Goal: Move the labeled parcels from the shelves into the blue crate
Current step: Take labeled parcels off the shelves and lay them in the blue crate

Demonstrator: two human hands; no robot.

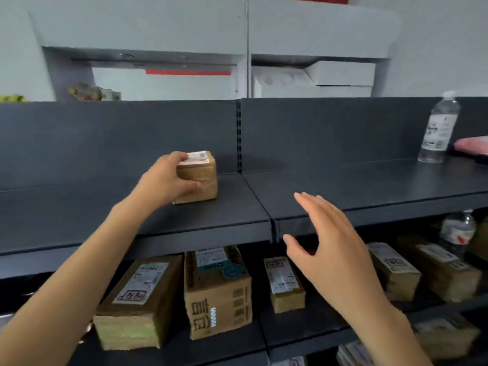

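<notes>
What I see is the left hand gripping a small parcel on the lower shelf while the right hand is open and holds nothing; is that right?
Not quite. The head view shows the left hand gripping the small parcel on the upper shelf, not the lower one. The right hand is indeed open and holds nothing.

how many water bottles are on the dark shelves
2. The upper water bottle stands upright at the right end of the top shelf. The lower water bottle is on the shelf beneath, far right, behind parcels, partly hidden. Others may be out of view.
</notes>
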